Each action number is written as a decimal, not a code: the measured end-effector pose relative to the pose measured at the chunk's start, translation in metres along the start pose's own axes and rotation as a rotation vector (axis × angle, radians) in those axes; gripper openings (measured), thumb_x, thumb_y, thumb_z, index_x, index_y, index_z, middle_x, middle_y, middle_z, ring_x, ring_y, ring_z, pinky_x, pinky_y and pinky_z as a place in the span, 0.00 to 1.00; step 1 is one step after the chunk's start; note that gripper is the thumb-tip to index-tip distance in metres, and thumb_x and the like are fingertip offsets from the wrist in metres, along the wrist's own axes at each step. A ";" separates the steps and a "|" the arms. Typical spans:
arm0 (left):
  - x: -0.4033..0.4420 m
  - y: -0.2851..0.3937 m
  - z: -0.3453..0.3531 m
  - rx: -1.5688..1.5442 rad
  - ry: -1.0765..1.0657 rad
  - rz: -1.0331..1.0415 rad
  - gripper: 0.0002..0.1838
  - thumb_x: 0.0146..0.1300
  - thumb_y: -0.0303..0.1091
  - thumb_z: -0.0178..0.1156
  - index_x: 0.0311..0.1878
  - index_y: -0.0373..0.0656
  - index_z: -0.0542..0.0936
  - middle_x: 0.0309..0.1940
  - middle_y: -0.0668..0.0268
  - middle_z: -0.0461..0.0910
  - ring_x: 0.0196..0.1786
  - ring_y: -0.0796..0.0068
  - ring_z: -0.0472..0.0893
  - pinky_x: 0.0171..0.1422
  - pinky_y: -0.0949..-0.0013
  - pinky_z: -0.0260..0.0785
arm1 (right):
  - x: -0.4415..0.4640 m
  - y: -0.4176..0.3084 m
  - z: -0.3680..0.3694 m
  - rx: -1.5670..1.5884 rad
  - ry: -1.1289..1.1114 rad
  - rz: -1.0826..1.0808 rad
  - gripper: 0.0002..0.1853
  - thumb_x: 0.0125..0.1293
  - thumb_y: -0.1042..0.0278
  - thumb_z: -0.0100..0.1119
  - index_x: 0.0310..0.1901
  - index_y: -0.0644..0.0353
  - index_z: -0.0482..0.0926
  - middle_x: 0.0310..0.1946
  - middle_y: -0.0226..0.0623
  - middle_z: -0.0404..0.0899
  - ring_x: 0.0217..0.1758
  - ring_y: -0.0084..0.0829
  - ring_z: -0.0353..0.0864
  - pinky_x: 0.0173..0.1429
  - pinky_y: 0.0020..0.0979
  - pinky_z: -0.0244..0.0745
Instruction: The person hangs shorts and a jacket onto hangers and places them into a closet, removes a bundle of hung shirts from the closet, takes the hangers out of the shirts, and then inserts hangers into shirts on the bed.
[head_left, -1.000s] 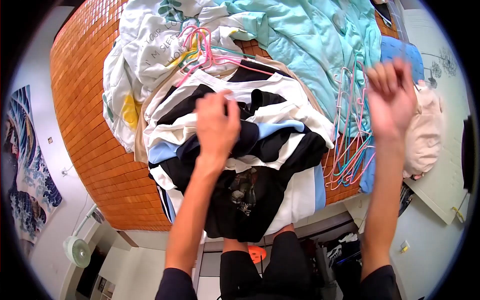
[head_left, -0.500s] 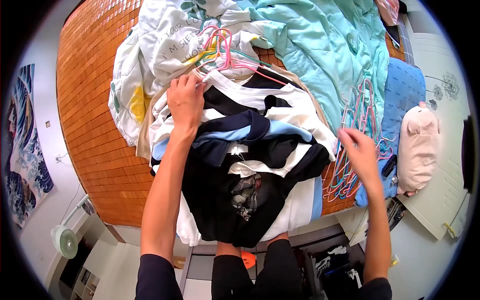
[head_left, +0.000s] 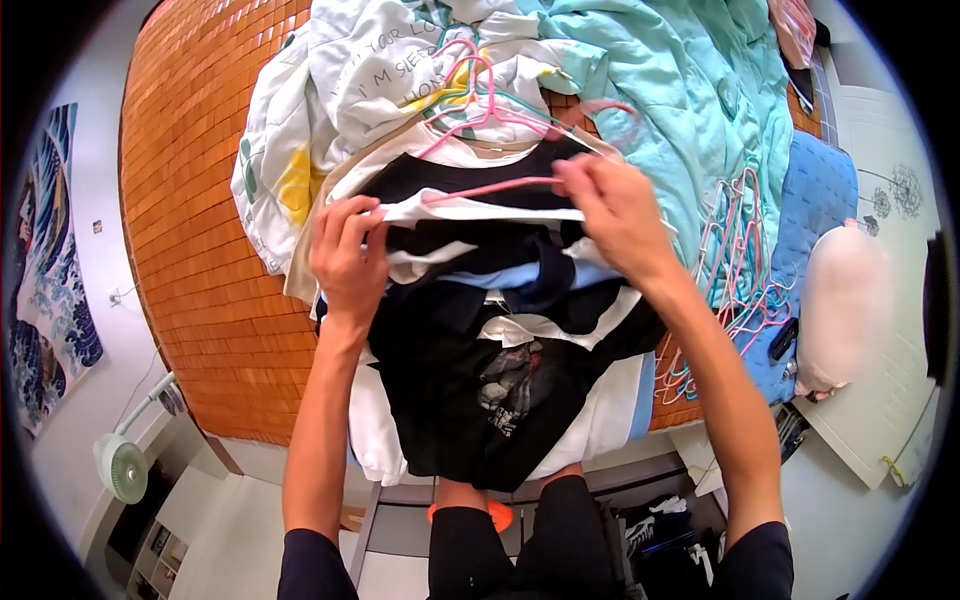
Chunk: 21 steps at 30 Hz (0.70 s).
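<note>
My right hand (head_left: 618,215) is closed on a pink hanger (head_left: 490,188), whose blurred hook end sticks up beyond the fingers. The hanger's other end reaches into the neck of a white and black shirt (head_left: 470,213). My left hand (head_left: 348,255) pinches that shirt at its left shoulder, lifting the collar edge. Beneath and nearer to me lie more tops, among them a black shirt with a printed picture (head_left: 430,385). Just beyond, garments on pink hangers (head_left: 487,105) lie stacked, their hooks pointing away from me.
A tangle of pink, white and teal hangers (head_left: 738,250) lies at the right. Around it are a mint-green quilt (head_left: 690,100), a blue pillow (head_left: 815,190) and a pink plush toy (head_left: 845,310). The brown tiled mat (head_left: 200,200) covers the bed; a fan (head_left: 122,468) stands lower left.
My right hand has come from the hanger pile to the shirt, bringing a pink hanger into its neck. My left hand has moved slightly toward me, raising the collar.
</note>
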<state>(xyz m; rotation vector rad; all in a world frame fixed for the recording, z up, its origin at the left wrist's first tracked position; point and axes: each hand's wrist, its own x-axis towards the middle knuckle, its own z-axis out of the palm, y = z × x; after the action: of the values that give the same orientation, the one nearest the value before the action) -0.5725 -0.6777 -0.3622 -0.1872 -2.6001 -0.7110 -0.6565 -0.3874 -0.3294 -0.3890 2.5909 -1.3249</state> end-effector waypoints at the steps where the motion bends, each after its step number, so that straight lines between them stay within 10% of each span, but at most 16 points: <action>1: -0.003 -0.003 -0.007 0.018 -0.004 0.027 0.11 0.53 0.14 0.68 0.37 0.38 0.79 0.42 0.60 0.84 0.46 0.56 0.82 0.50 0.59 0.75 | -0.011 -0.002 -0.016 -0.096 0.006 -0.035 0.17 0.75 0.60 0.57 0.31 0.64 0.82 0.28 0.43 0.83 0.35 0.43 0.82 0.47 0.43 0.71; 9: -0.034 0.000 -0.036 -0.041 -0.190 -0.054 0.11 0.52 0.15 0.68 0.33 0.39 0.76 0.38 0.63 0.84 0.45 0.58 0.82 0.49 0.60 0.74 | -0.063 0.015 -0.073 0.240 0.174 0.316 0.19 0.80 0.59 0.52 0.37 0.66 0.83 0.29 0.34 0.80 0.36 0.25 0.75 0.47 0.28 0.69; 14: -0.044 0.018 -0.031 -0.111 -0.354 0.000 0.13 0.50 0.15 0.69 0.35 0.39 0.76 0.46 0.61 0.83 0.56 0.53 0.80 0.61 0.56 0.72 | -0.032 -0.037 -0.055 0.798 0.275 0.131 0.16 0.80 0.55 0.53 0.51 0.59 0.82 0.40 0.29 0.84 0.39 0.16 0.77 0.48 0.21 0.76; 18: -0.007 0.035 -0.011 -0.200 -0.382 -0.140 0.03 0.64 0.22 0.62 0.38 0.37 0.77 0.51 0.57 0.82 0.61 0.49 0.77 0.68 0.54 0.66 | 0.022 -0.097 -0.050 0.672 0.326 -0.170 0.18 0.81 0.53 0.51 0.43 0.60 0.82 0.28 0.23 0.75 0.29 0.14 0.66 0.32 0.20 0.60; 21: 0.013 0.025 0.014 0.008 -0.543 -0.437 0.16 0.75 0.39 0.54 0.33 0.38 0.77 0.28 0.52 0.82 0.36 0.48 0.81 0.42 0.54 0.72 | 0.026 -0.061 -0.092 0.706 0.641 0.005 0.17 0.81 0.51 0.51 0.42 0.57 0.80 0.24 0.21 0.68 0.25 0.13 0.60 0.29 0.20 0.56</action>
<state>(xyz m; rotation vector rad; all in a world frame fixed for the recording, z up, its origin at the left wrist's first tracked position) -0.5833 -0.6484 -0.3562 0.2345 -3.2109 -0.8941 -0.6996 -0.3602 -0.2286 0.2005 2.2681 -2.5377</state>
